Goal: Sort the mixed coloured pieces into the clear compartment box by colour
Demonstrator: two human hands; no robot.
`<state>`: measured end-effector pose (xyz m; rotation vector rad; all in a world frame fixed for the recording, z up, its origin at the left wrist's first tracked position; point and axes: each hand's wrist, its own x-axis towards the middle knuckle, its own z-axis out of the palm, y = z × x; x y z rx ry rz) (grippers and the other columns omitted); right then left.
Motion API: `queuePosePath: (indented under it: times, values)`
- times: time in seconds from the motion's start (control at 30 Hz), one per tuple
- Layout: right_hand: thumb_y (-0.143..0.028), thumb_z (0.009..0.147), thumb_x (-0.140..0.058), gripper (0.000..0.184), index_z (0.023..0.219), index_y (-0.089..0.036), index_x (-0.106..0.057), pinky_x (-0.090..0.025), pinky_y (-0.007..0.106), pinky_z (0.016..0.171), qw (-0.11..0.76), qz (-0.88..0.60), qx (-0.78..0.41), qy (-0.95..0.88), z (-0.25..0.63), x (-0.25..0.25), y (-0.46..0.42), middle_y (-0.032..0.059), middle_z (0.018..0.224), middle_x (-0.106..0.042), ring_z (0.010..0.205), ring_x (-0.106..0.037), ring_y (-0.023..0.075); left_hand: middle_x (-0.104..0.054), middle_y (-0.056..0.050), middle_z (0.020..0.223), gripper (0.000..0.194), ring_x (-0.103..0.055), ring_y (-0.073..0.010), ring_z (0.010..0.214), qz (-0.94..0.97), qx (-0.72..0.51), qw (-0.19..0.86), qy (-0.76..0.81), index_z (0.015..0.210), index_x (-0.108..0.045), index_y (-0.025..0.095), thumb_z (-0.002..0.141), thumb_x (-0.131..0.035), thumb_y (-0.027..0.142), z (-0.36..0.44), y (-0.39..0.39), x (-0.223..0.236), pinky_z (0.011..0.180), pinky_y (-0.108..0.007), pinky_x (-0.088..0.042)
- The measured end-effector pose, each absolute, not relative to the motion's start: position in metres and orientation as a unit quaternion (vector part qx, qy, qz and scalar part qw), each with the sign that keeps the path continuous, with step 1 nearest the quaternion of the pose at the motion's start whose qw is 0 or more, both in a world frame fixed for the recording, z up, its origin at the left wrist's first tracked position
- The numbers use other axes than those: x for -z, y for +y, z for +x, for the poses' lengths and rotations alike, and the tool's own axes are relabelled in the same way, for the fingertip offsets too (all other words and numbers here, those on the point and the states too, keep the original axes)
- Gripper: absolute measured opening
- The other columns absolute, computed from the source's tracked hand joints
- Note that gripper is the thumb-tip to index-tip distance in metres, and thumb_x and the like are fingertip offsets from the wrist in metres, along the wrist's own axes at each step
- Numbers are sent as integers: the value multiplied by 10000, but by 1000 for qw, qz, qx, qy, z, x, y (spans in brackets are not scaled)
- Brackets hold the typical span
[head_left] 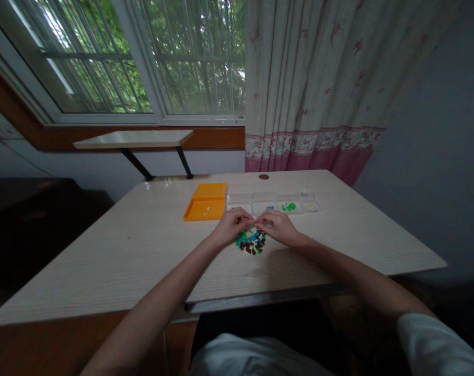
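My left hand (233,225) and my right hand (278,225) meet over the table, fingertips pinched close together. Between them shows a tiny yellowish speck, too small to name. Just below the fingers lies a round pile of small pieces (251,242) in brown, green, blue and white. Past the hands stands a clear compartment box (274,197). One compartment holds green pieces (289,207), another a few blue pieces (270,208), and the rightmost one yellow bits (309,206). My left hand hides part of the box's near left side.
An orange tray (197,215) with a few white pieces in it sits left of the clear box. A raised shelf (135,138) on black legs stands at the table's back left. The wooden table (142,261) has a round dark grommet (264,177) near its back edge.
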<state>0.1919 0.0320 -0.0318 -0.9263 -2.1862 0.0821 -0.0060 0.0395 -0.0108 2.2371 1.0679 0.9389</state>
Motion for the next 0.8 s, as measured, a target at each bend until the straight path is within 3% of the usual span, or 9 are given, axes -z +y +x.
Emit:
queuePosePath:
  times: [0.8]
  values:
    - [-291, 832, -557, 145, 849, -178, -646, -441, 225, 621, 411, -289, -32, -864, 193, 34, 33, 42, 756, -616, 687, -568, 122, -546, -8, 707, 162, -447, -87, 597, 805, -352, 303, 370, 737, -639, 116, 706, -657, 274, -7, 39, 12, 542, -199, -343]
